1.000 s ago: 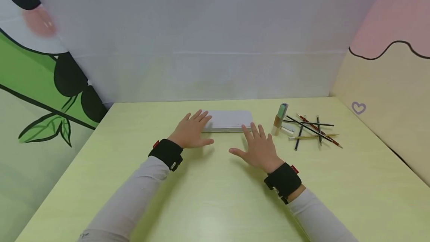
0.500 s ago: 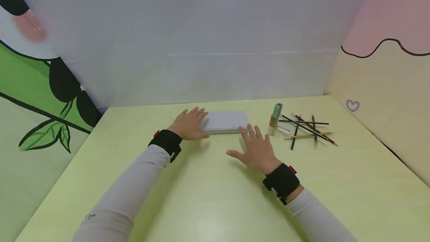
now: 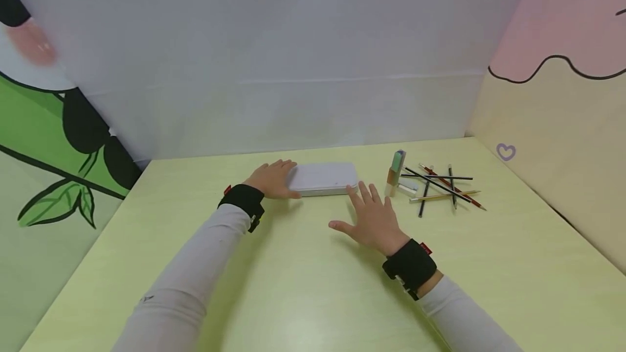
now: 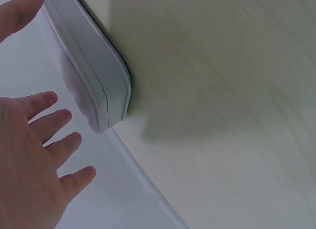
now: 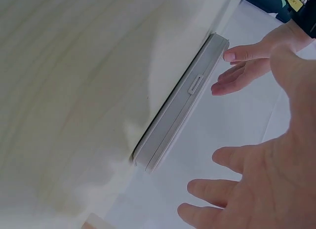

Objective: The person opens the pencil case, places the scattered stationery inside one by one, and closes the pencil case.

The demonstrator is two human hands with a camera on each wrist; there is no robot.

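Note:
A flat white case (image 3: 323,177) with rounded corners lies closed on the table; the right wrist view shows a small latch (image 5: 196,84) on the case's long side. My left hand (image 3: 274,180) is at the case's left end, thumb and fingers spread. In the left wrist view, the left hand's fingers (image 4: 61,147) are straight and apart from the case; whether the thumb touches its end, I cannot tell. Spread out in front of the case's right corner is my right hand (image 3: 374,221), holding nothing. The right wrist view has this hand's fingers (image 5: 212,189) extended.
Several pencils (image 3: 440,189) lie crossed in a loose pile on the right of the table (image 3: 293,276). Between them and the case stands a green and orange-brown block (image 3: 395,173), with a small white piece (image 3: 407,186) beside it. Upright panels (image 3: 303,69) surround the table's back and sides.
My left hand has moved closer to the case's left end. The right hand has hardly moved. The head view has shifted slightly to the right.

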